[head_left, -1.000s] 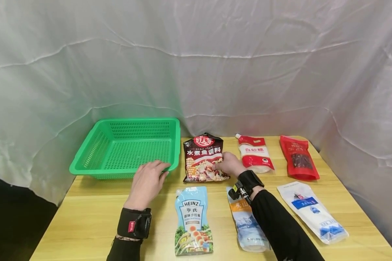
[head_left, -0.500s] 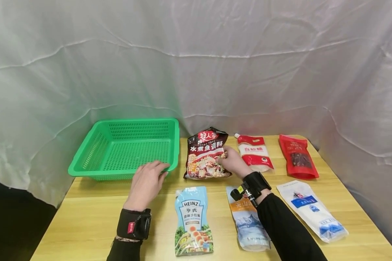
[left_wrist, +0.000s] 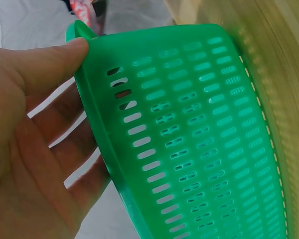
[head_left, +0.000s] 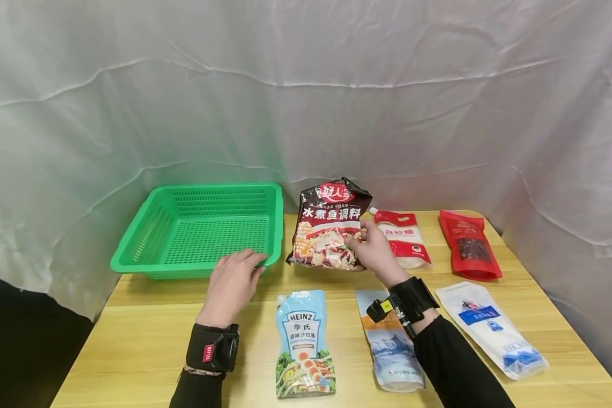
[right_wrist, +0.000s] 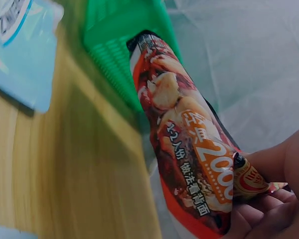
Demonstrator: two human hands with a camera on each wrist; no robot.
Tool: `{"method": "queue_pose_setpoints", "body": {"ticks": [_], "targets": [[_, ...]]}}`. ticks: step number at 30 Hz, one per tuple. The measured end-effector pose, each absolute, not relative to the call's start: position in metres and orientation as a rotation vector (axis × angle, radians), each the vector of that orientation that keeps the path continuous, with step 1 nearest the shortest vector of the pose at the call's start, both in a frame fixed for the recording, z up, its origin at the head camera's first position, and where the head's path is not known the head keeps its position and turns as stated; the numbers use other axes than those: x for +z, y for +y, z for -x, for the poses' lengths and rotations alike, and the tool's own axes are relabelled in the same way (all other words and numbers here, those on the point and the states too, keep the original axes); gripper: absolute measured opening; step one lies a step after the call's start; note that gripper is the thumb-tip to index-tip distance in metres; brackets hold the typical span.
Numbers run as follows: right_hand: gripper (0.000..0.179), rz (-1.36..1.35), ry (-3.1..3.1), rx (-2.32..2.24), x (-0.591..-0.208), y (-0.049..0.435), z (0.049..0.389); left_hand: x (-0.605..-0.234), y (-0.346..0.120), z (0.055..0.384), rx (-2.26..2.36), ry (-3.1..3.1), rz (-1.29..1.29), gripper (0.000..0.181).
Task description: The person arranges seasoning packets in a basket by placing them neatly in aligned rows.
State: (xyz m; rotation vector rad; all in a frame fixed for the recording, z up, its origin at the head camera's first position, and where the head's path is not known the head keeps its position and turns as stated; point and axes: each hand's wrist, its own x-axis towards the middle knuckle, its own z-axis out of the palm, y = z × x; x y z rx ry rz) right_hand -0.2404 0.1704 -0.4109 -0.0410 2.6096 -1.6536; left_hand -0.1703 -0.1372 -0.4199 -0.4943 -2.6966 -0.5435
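My right hand (head_left: pixel 379 253) pinches the right edge of a dark brown seasoning packet (head_left: pixel 331 226) with red and white lettering. The packet is tilted, its top leaning right; in the right wrist view the bottom of the packet (right_wrist: pixel 174 129) stands off the wooden table. At the front right corner of a green plastic basket (head_left: pixel 272 226), my left hand (head_left: pixel 232 283) grips the rim. Seen from the left wrist, the thumb lies on one side of the basket's rim (left_wrist: pixel 97 119) and the fingers on the other. No goods lie in the basket.
A Heinz salad dressing pouch (head_left: pixel 306 343) lies front centre. A blue and orange pouch (head_left: pixel 395 354) lies partly under my right forearm. Farther right are a red and white sugar bag (head_left: pixel 400 238), a red pouch (head_left: pixel 469 243) and a white salt bag (head_left: pixel 492 328). Grey cloth (head_left: pixel 336 113) hangs behind.
The seasoning packet has risen from the table in my right hand, shifting slightly right and tilting. My left hand has stayed at the basket's corner.
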Motion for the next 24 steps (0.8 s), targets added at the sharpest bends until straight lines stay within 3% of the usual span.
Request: {"method": "queue_pose_setpoints", "body": {"ticks": [13,18,24], "targets": [[0.040,0.012,2.359,-2.172,-0.395,0.152,0.209,-0.418,-0.134,0.172,-0.577,-2.742,0.428,0.034],[0.027,-0.007,2.214,-2.385,-0.396,0.141,0.194,-0.416,-0.131,0.174,-0.635,-2.745,0.422,0.053],[0.026,-0.001,2.092,-2.515,-0.401,0.132,0.179,-0.410,-0.117,0.170,-0.950,-2.655,0.415,0.077]]}}
